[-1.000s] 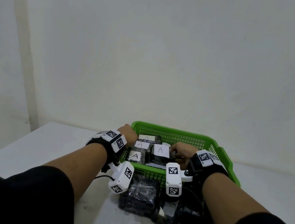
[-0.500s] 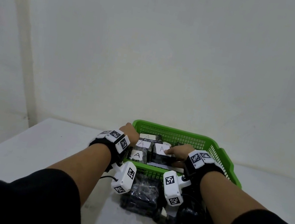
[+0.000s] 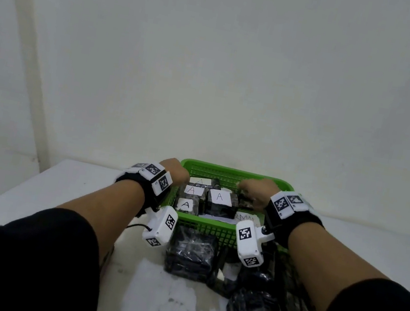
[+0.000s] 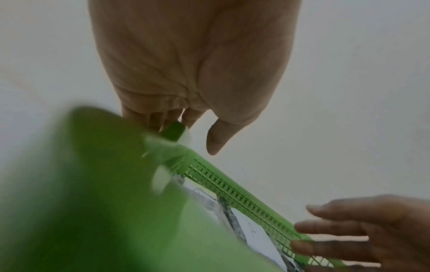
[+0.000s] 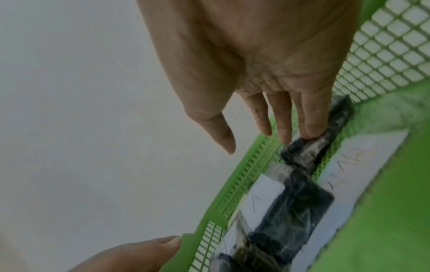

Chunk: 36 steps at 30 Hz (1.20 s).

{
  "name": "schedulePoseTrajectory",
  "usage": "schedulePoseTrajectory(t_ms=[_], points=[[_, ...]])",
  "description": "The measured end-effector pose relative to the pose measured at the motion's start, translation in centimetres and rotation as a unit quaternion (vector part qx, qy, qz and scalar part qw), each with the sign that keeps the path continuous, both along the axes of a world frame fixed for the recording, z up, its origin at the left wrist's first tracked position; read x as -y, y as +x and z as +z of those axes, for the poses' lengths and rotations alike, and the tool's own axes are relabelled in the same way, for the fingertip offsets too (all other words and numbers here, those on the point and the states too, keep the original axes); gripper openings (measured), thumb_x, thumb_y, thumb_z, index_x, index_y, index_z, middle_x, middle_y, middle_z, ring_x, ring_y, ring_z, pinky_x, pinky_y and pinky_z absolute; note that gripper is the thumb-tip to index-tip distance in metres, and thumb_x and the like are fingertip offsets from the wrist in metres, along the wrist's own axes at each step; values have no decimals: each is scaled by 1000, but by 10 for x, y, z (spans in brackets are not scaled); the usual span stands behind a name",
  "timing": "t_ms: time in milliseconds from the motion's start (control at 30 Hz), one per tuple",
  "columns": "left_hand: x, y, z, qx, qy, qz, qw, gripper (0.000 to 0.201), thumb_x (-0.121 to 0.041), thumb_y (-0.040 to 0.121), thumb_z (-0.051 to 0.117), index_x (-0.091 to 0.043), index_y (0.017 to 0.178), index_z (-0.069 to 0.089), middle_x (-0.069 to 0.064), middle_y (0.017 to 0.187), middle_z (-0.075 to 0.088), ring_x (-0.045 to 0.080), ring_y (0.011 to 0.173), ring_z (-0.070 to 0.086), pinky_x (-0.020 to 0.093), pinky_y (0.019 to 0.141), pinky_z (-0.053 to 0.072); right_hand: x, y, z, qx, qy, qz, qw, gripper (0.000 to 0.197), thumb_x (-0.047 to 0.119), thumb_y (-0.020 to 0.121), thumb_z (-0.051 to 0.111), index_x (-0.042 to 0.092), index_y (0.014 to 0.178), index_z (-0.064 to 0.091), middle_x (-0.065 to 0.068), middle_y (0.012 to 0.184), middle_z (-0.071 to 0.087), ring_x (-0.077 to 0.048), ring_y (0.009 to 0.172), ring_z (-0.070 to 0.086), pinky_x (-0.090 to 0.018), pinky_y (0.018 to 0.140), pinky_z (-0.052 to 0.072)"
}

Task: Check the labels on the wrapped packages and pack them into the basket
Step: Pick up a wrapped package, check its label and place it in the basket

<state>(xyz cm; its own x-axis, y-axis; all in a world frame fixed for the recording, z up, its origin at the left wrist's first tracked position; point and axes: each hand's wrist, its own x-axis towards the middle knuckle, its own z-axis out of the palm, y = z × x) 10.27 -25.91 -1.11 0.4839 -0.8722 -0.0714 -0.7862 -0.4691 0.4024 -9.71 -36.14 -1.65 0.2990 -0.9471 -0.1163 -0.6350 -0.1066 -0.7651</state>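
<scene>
Several black wrapped packages (image 3: pixel 191 253) are being left unpacked on the white table (image 3: pixel 28 196), just in front of the green basket (image 3: pixel 236 172); their labels are not being shown to the camera. Inside the basket, four packages marked "A" (image 3: pixel 219 197) are being kept in its left half, beside a larger white sheet (image 3: pixel 245 218) with partly hidden writing. At the basket's left rim, the left hand (image 3: pixel 175 172) is being rested, fingers curled over the edge, thumb free. Farther right, the right hand (image 3: pixel 257 192) is being held with straight fingers (image 5: pixel 309 117), nothing grasped, the tips touching another dark package (image 5: pixel 314 147) lying deep in the basket by its right wall. Packing is judged to be roughly half done: each remaining package is still to be checked and placed inside.
</scene>
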Motion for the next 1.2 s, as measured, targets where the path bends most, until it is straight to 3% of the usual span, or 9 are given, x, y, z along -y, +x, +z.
schedulePoseTrajectory(t_ms=[100,167,200,267,333,567,867,1067,1200], points=[[-7,-6,12,22,-49,14,998,44,-26,100,53,-20,65,26,-4,70,29,8,59,30,21,54,26,-12,-20,19,-3,-58,-16,998,39,33,94,73,5,71,60,-9,72,58,-25,75,57,-32,66,45],[-15,-15,24,16,-45,7,999,21,-30,100,51,-15,86,53,2,89,52,13,78,52,23,68,43,-23,-35,33,-22,-73,9,997,39,38,96,71,-1,100,72,-15,94,68,-28,89,64,-34,78,49],[-19,-19,26,20,-49,-9,999,30,-32,101,51,-8,117,58,10,118,59,22,106,59,29,88,48,-27,-43,36,-29,-88,18,996,51,40,97,70,-2,126,66,-17,121,68,-30,110,65,-37,95,51],[-30,-34,30,54,-63,-53,995,63,-36,102,50,-3,153,33,14,156,39,30,142,40,36,113,35,-43,-60,44,-44,-111,38,992,74,43,96,70,4,153,45,-12,156,50,-30,139,52,-44,116,42],[-42,-54,31,65,-81,-93,990,68,-38,102,51,-6,156,27,12,161,33,28,147,33,37,118,30,-54,-79,46,-55,-121,57,990,81,45,94,72,9,158,38,-11,162,43,-29,144,47,-42,118,39],[-86,-134,20,78,-98,-212,969,67,-41,99,56,-13,155,32,6,160,35,23,147,34,35,119,28,-105,-147,43,-108,-154,90,978,84,47,93,72,15,161,35,-6,164,40,-26,148,43,-37,116,35],[-111,-203,-6,63,-73,-273,957,68,-40,94,64,-16,153,39,5,154,44,22,141,43,34,116,35,-145,-191,13,-175,-129,149,965,77,20,91,75,23,159,38,-4,158,49,-22,134,55,-28,102,43],[-107,-241,-26,97,-72,-298,947,28,-33,84,71,-9,98,68,11,94,66,28,86,62,35,75,53,-145,-194,0,-270,-117,189,937,49,17,90,73,18,138,64,-8,131,70,-25,116,67,-33,99,53],[-92,-259,-31,229,-12,-293,928,48,-60,85,59,-13,88,66,7,85,67,28,83,59,39,92,45,-139,-194,-5,-308,-116,192,925,41,14,88,72,15,129,71,-12,123,73,-29,112,69,-38,98,56]])
